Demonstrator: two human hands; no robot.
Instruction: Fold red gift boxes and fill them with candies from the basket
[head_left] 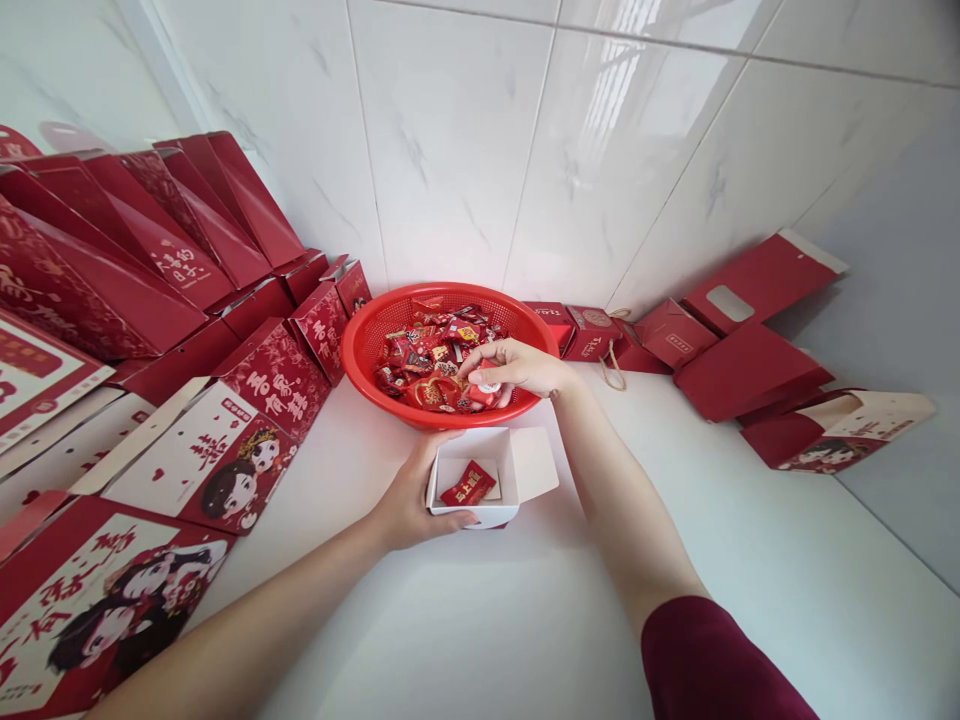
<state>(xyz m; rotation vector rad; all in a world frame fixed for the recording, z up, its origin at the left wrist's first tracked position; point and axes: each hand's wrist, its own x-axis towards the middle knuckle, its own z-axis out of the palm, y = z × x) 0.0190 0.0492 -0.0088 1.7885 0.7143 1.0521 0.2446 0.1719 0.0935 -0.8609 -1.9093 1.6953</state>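
Observation:
My left hand (418,500) grips a small white cardboard box (491,516) by its left side, thumb along the front edge. The box's top faces me, with its flap folded out to the right. One red wrapped candy (469,484) lies inside. Beyond the box stands a red plastic basket (360,345), heaped with wrapped candies (427,392) in mostly red wrappers. Over the basket's right side is my right hand (517,366), its fingers curled round a red-and-white wrapped candy (487,388).
Rows of red and white gift boxes (255,375) with printed figures crowd the left side. Small red boxes (592,332) sit behind the basket against the tiled wall (457,150). More red boxes (750,370) lie at the right on the white tabletop (750,550).

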